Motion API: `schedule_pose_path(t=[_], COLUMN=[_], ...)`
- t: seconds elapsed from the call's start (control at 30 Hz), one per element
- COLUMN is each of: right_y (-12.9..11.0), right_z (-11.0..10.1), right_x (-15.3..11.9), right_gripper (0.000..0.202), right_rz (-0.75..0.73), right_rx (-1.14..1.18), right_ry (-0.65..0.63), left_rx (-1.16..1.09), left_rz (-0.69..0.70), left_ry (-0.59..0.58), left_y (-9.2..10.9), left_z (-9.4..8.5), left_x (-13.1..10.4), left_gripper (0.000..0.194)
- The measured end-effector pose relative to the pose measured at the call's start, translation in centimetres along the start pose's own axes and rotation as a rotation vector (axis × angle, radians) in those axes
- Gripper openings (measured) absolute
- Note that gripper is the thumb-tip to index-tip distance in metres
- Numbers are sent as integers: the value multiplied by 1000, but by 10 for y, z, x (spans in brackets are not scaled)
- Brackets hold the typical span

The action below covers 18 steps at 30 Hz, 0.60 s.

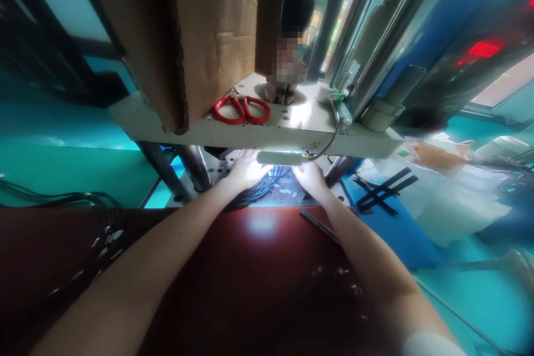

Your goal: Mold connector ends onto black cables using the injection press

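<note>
Both arms reach under a white metal plate of a machine, into bright lamp light. My left hand (249,169) is beside a bundle of dark cables (256,192), its fingers washed out by glare and partly behind the lamp (280,158). Opposite it, my right hand (309,177) is at the right end of the lit space, near a dark edge; its fingertips are hidden by the lamp and glare. What either hand holds cannot be made out. Below the hands lies a metal base plate (283,198) with small pale pieces on it.
Red-handled scissors (242,110) lie on the white upper plate (233,134), beside cardboard (221,28). Black strips (386,190) rest on a blue surface at right, near plastic bags (459,194). Another strip (319,225) is on the red-brown table (250,278). Dark cables (104,222) lie at left.
</note>
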State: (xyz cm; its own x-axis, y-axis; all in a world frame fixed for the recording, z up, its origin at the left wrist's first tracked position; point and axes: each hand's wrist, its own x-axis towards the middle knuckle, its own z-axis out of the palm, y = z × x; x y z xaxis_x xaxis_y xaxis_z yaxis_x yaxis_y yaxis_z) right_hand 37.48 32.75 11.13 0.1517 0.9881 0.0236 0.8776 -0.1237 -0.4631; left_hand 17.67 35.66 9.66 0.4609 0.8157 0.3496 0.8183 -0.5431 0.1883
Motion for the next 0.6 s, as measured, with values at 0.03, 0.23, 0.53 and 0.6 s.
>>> schedule_pose_path(t=[0.03,0.23,0.53,0.6], right_y=[-4,-24,-14,-11], right_z=[1,27,20,13], right_x=[-4,-7,-9,-12], right_gripper=[34,27,20,20], right_rz=[0,110,182,144], right_rx=[21,307,705,708], right_ry=[-27,-192,63,81], left_rx=[-29,-137,-146,-170], left_rz=[83,382,358,346], left_ry=[-5,-151,-133,-100], left_y=[3,7,10,13], left_z=[0,8,9,8], left_x=[2,11,16,20], left_gripper=[42,47,52,52])
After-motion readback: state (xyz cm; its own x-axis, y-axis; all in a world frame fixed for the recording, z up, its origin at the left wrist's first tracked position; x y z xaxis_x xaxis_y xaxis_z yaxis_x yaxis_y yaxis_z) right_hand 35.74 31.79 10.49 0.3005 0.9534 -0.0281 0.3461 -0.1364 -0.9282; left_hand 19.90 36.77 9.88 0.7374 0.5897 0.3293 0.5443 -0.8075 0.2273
